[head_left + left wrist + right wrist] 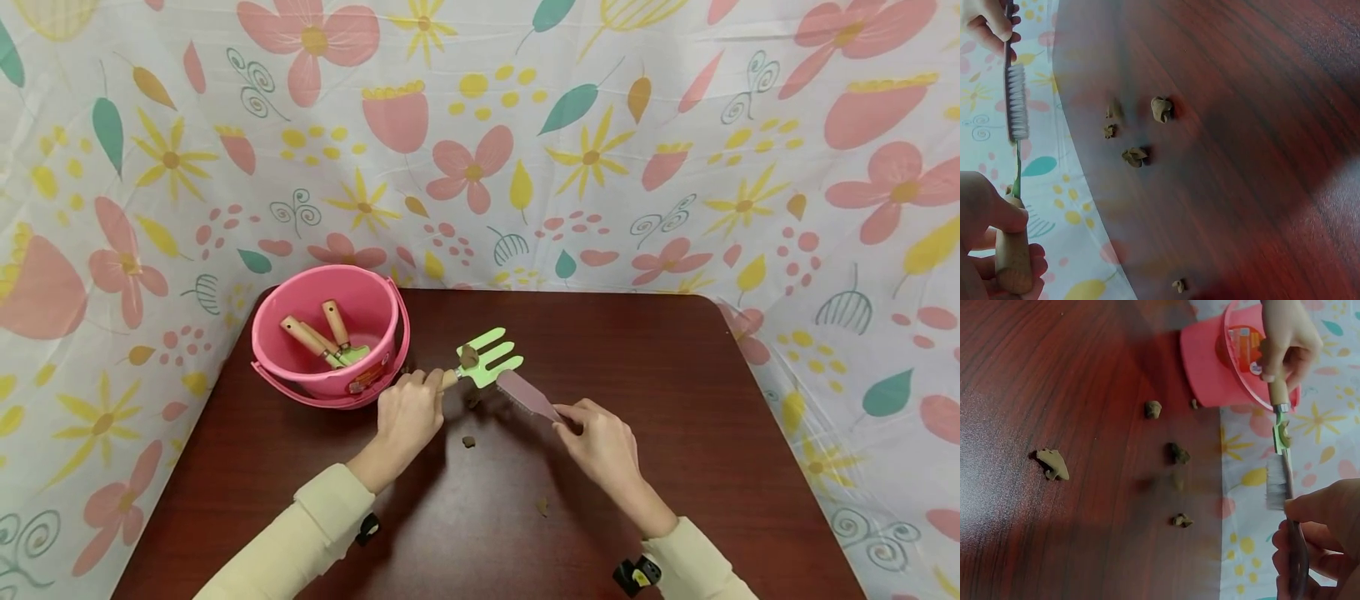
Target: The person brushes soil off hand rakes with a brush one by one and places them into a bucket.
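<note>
My left hand (410, 408) grips the wooden handle of a small green garden fork (491, 358) above the table. A brown clay-like lump (468, 357) sits on the fork near the base of its tines. My right hand (602, 442) holds a mauve brush (528, 393) by its handle. The brush head meets the fork's tine side, and its white bristles (1017, 103) face down in the left wrist view. Several brown crumbs lie on the table below, among them a curled piece (1161, 109) and a flat flake (1054, 464).
A pink bucket (273, 333) stands at the table's back left, its handle lowered. Inside are garden tools (335, 323) with wooden handles and green metal parts. Behind the dark wooden table (637, 350) hangs a flower-patterned cloth (555, 192), which also runs along both sides.
</note>
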A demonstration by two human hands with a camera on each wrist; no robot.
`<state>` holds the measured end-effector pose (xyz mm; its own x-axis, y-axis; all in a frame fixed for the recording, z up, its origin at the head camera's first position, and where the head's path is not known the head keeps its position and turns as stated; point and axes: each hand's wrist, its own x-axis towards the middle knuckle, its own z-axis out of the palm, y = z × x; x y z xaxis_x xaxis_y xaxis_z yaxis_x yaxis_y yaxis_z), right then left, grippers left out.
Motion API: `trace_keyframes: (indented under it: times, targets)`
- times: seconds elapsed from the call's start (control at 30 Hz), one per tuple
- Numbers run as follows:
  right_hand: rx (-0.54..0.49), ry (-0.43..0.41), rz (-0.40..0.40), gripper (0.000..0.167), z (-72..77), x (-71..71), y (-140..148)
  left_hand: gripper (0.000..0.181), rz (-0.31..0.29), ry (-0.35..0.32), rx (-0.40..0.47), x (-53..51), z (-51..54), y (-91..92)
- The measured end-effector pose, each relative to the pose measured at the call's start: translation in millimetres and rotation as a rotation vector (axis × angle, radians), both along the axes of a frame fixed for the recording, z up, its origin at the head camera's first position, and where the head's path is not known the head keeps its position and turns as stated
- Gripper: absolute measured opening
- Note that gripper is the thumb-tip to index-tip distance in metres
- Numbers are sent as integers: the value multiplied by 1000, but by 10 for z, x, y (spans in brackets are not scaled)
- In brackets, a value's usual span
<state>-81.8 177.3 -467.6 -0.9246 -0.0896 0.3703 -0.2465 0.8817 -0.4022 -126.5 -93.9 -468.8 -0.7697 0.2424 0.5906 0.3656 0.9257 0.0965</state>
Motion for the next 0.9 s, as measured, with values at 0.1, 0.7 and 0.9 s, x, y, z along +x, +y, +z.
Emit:
trace_keyframes:
  times: [0.1,0.7,0.9]
  targets:
    - [-2,0,0,23,0,4,18,14,1,9,-9,-11,6,-4]
    - [-11,70,-28,25,36,-79,143,15,-25,22,-9,12,-47,-42]
    - [-15,57,-11,26,72,-105,83,16,-44,31,-20,35,-79,8]
